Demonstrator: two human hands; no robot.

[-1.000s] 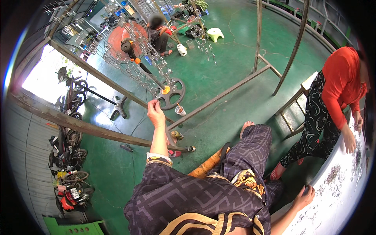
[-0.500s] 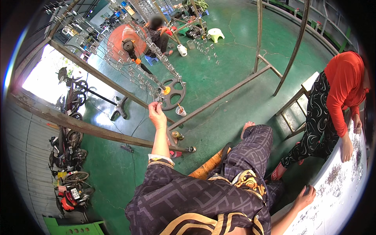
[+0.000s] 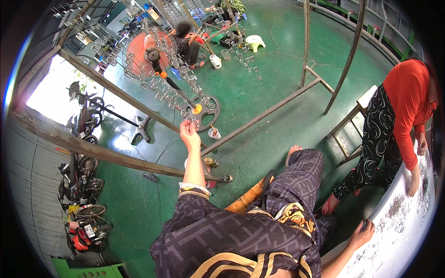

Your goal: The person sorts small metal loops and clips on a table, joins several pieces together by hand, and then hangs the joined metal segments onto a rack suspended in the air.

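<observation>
Left hand: the person's left hand (image 3: pixel 190 135) is sitting just left of the frame's centre, its thumb and fingertips pressing together and pinching the lowest link (image 3: pixel 195 123) of a hanging strand.
Strands: the silvery strands of links (image 3: pixel 191 82) are hanging in the upper left of the frame, slanting down toward the left fingertips; the pinched link is touching those fingertips and lying well apart from the right hand.
Right hand: the right hand (image 3: pixel 360 236) is resting at the near edge of the white table in the lower right, its fingers curling beside a dark spot; whether they are gripping something, one cannot tell.
White table: the white table (image 3: pixel 401 248) is filling the lower right, bearing scattered small metal pieces (image 3: pixel 396 207) beyond the right hand.
Co-worker: a person in a red top (image 3: pixel 403 102) is bending over that table at the right edge, both hands hovering at or touching its surface.
Fan: a reddish fan (image 3: pixel 152 54) is standing behind the strands in the upper left.
Cup: a cup with a straw (image 3: pixel 214 134) is standing on the green floor, right of the left hand.
</observation>
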